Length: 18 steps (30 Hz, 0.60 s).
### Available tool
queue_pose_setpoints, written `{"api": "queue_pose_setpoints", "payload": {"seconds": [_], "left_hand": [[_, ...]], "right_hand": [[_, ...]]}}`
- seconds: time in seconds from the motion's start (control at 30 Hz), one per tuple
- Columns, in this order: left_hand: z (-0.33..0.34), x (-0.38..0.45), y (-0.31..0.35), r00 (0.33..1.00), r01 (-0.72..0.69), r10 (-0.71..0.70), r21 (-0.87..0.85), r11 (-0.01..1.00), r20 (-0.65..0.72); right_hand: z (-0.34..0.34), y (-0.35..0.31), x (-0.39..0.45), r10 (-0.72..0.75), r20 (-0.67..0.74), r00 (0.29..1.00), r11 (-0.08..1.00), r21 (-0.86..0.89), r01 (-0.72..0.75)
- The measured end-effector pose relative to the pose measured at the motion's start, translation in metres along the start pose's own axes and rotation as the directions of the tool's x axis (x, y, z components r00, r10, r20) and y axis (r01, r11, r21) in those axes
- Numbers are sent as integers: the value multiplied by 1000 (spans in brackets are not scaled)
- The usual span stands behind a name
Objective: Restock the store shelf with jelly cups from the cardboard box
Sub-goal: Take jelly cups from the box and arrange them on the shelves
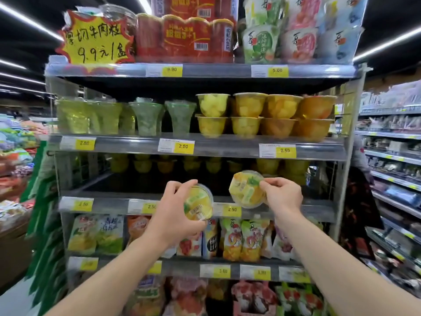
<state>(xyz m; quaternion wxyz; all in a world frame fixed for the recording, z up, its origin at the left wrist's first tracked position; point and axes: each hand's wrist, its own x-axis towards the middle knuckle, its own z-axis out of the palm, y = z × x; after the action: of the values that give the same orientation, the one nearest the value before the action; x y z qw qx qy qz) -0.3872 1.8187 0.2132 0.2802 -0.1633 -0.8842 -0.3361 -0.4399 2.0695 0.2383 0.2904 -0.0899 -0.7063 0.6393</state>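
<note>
Jelly cups, two of them, hang before the third shelf [109, 202]: the left cup [198, 202] sits gripped in the left hand [175, 210], the right cup [247, 190] tilts, pinched by the right hand [282, 197]. Behind them, more yellow cups [268, 166] line the shelf's back. Fruit pouches [237, 238] fill the tier below.

Both forearms bare; no sleeves or jewellery.

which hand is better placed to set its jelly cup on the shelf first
Probably the right hand. Its jelly cup is already raised above the shelf edge, near the cups at the back. The left hand holds its cup lower, in front of the price rail.
</note>
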Motion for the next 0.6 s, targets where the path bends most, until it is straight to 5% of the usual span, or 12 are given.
{"api": "queue_pose_setpoints", "payload": {"seconds": [0.17, 0.33, 0.47, 0.6], "left_hand": [[0, 20, -15, 1000, -23, 25, 74, 997, -19], [-1, 45, -39, 996, -80, 84, 160, 984, -21], [2, 64, -53, 989, -142, 146, 112, 984, -33], [12, 78, -59, 985, -159, 158, -11, 987, -71]], "right_hand": [[43, 13, 45, 232, 69, 970, 959, 152, -240], [69, 12, 64, 305, 202, 931, 933, 134, -335], [80, 16, 72, 162, 285, 945, 980, -161, -119], [76, 21, 66, -77, 288, 955, 913, -365, 184]]}}
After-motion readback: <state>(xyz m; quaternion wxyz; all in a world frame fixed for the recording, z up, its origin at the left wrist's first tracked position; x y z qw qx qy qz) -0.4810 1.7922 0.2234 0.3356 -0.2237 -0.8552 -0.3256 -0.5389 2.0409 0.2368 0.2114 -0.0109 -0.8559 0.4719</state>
